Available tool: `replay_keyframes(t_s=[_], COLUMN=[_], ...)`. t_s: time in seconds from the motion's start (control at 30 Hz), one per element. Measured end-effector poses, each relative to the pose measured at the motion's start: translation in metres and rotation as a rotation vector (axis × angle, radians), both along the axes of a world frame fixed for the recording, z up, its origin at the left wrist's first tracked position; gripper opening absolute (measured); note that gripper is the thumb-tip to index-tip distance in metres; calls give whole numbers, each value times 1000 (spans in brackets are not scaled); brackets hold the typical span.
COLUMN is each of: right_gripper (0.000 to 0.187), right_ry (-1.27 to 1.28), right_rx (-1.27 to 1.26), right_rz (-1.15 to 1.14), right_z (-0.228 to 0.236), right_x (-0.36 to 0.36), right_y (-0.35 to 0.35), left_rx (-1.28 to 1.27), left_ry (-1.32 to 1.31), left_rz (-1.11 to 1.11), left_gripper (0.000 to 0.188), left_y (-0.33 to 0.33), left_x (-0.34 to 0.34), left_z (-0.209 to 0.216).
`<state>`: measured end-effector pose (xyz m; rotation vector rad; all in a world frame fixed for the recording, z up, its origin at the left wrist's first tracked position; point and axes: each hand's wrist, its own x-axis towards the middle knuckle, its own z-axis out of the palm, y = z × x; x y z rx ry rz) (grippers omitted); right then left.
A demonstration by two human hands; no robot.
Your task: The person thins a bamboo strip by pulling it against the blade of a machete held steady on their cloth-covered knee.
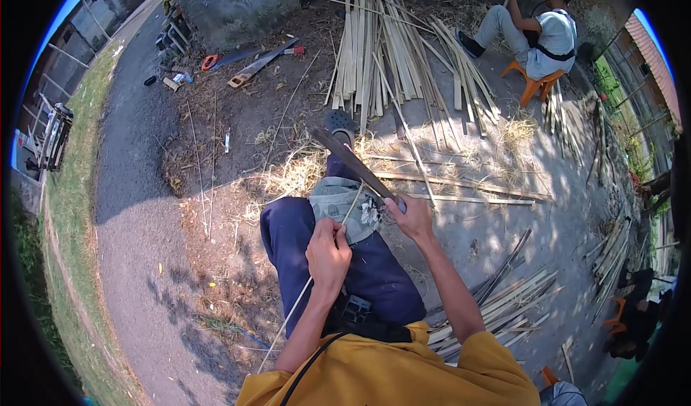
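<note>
My left hand (329, 255) is closed around a thin bamboo strip (294, 311), which runs slantwise from beside my left forearm up past my fingers to the blade. In my right hand (412, 217) is the handle of a machete (351, 161). Its long dark blade points up and to the left over my leg and meets the strip's upper end near a pale patterned cloth (327, 199) laid over my knee. Whether the edge bites into the strip cannot be made out.
Bamboo slats (374, 53) lie heaped ahead, with another pile (504, 305) at my right. Pale shavings (295, 172) litter the ground. Hand saws (259, 64) rest near a concrete block (237, 6). A person (551, 42) sits on an orange stool (531, 80) at the far right.
</note>
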<state>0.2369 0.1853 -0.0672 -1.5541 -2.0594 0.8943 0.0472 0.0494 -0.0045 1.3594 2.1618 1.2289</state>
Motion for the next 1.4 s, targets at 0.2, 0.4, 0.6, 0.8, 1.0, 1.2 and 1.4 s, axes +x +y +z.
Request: replay_keyframes(t_s=[0.2,0.4,0.6,0.8,1.0,1.2,1.4], right_gripper=[56,57,56,53,50,51,51], right_ry=[9,-97,-29,-56,-11,-63,26], right_rx=[140,152,122,194,294,177,137], right_rz=[111,8,34,200,185,167,146], right_z=[-12,-20,-10,14,24,17,19], right_x=[5,16,9,1,-5,-8,-13], right_y=[-20,13,-5,-44,-47,-25,-32], left_rx=[38,-9,-21,-84,-94,-79,-127], left_ry=[-25,59,-159,-324,-649,-609,-512], left_rz=[27,8,10,-10,-47,-40,-40], left_gripper=[12,12,11,15,16,14,13], left_y=[-4,3,-1,-3,-5,-2,-3], left_x=[-2,1,-8,-19,-36,-34,-35], left_z=[-9,-3,-14,-19,-29,-33,-34])
